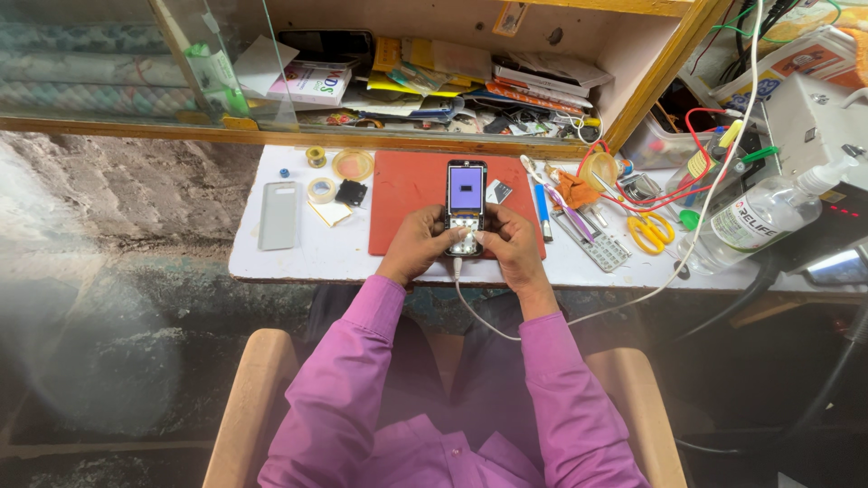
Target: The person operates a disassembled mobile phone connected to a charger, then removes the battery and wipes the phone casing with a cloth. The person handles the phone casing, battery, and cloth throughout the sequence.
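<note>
A small black keypad phone (467, 194) with a lit screen lies upright on a red mat (407, 194) on the white worktable (298, 258). My left hand (418, 242) grips its lower left side and my right hand (512, 244) grips its lower right side, with both thumbs on the pale keypad. From the phone's bottom end a white cable (488, 323) runs down over the table edge and loops off to the right.
A grey phone back cover (278, 215), tape rolls (320, 190) and a small black part (351, 192) lie left of the mat. Yellow scissors (649, 231), tweezers, a clear bottle (755, 221) and wires crowd the right. A cluttered shelf (434, 77) sits behind.
</note>
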